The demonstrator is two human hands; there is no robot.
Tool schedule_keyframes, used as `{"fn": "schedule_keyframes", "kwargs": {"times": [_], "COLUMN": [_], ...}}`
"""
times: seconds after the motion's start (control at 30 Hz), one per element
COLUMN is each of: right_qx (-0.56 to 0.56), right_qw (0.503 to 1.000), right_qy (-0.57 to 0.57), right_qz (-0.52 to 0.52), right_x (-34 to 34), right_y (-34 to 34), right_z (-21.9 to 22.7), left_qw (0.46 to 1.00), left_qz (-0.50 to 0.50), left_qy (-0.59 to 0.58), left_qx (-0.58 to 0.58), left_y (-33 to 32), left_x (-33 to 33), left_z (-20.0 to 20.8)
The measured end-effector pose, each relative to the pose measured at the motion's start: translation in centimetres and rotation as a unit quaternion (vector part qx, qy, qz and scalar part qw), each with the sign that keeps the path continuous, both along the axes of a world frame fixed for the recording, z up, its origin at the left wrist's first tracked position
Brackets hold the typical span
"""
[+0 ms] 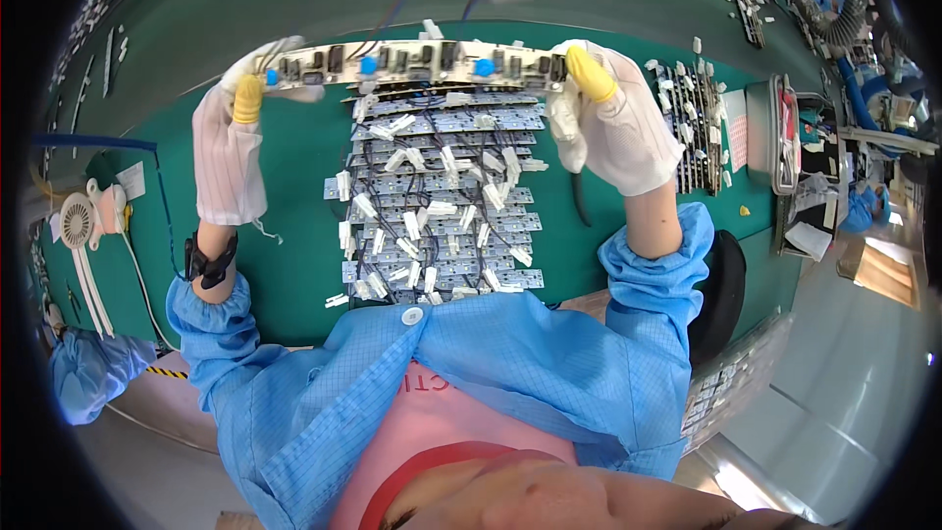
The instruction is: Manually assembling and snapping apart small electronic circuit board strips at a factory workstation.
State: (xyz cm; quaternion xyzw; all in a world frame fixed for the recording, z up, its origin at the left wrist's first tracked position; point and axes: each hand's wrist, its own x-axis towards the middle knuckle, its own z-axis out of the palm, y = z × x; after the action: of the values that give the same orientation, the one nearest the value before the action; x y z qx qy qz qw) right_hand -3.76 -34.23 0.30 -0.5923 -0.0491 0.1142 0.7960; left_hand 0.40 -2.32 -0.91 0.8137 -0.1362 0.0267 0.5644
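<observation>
At twelve o'clock my white-gloved, yellow-tipped left fingers (247, 101) and right fingers (591, 76) are pinching the ends of a narrow cream circuit board (410, 63), probably handling light, stiff, fragile, best gripped there

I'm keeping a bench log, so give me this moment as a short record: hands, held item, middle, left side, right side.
Left hand: gloved, yellow thumb tip, gripping the board's left end
Right hand: gloved, yellow thumb tip, gripping its right end
Held item: long circuit board with dark components
Middle: rows of strip boards on a green work surface
Left side: white fan
Right side: more boards, metal container
</observation>
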Motion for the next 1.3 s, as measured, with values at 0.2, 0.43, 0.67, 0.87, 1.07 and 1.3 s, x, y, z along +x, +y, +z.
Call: {"fn": "schedule_keyframes", "kwargs": {"times": [0.2,0.43,0.67,0.87,1.07,1.3], "right_qx": [0.068,-0.085,-0.197,-0.603,-0.474,-0.503], "right_qw": [0.996,0.995,0.976,0.688,0.769,0.645], "right_qy": [-0.019,-0.050,-0.039,-0.387,-0.362,-0.562], "right_qz": [0.049,-0.017,-0.080,-0.116,-0.232,-0.124], "right_x": [0.5,1.1,3.9,5.4,4.6,-0.6], "right_y": [-1.7,0.4,-1.7,-2.1,-0.8,2.1], "right_z": [-1.9,0.0,-2.0,-8.5,-4.6,0.6], "left_qw": [0.954,0.909,0.992,0.979,0.937,0.892], "left_qz": [-0.068,-0.183,-0.091,-0.126,-0.286,-0.194], "left_qy": [-0.167,0.117,0.015,0.132,0.198,0.274], "left_qx": [0.239,-0.355,-0.090,-0.092,-0.021,-0.304], "left_y": [2.4,0.2,4.1,-0.2,0.3,-2.2], "left_x": [0.8,1.9,7.5,0.9,0.8,-2.5], "left_z": [-1.0,-1.8,-5.8,-0.7,0.4,3.1]}}
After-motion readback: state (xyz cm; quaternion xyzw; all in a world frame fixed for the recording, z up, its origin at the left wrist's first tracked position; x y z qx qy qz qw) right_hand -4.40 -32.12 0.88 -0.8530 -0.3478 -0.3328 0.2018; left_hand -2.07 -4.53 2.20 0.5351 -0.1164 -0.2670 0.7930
